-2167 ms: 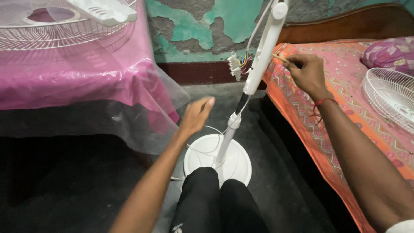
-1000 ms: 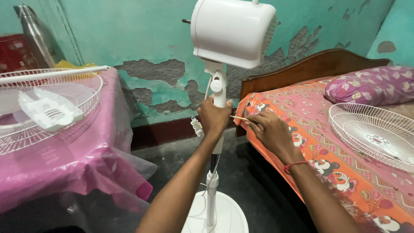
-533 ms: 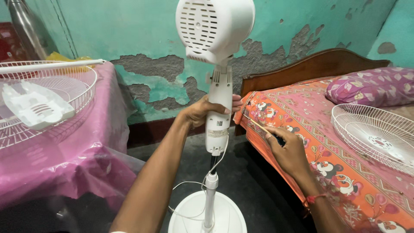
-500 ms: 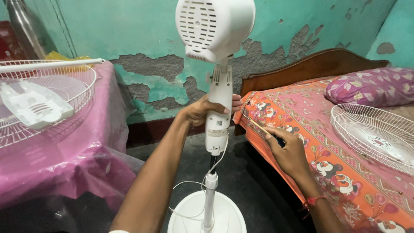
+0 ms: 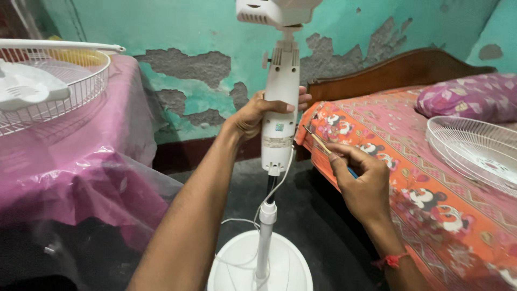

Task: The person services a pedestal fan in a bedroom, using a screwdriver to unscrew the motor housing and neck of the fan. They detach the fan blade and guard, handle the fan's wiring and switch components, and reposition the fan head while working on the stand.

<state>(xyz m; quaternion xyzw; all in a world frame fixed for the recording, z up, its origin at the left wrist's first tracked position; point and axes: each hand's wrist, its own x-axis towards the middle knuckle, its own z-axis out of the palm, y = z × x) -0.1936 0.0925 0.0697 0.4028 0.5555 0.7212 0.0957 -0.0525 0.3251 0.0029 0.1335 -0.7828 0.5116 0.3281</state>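
At the frame's upper left, a white wire fan guard (image 5: 51, 81) lies like a basket on a pink-covered table (image 5: 81, 172), cradling a white fan blade (image 5: 27, 91); another guard (image 5: 474, 151) rests on the bed (image 5: 431, 188) at right. At centre stands a white pedestal fan (image 5: 280, 124), upright, cord dangling, its left hand (image 5: 258, 113) clamped around the column. The right hand (image 5: 361, 183), centre-right, pinches a thin screwdriver (image 5: 318, 141), tip near the column.

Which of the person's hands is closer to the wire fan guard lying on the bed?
Right. The right hand holds a screwdriver beside the bed's wire fan guard; the left hand grips the fan column, farther away.
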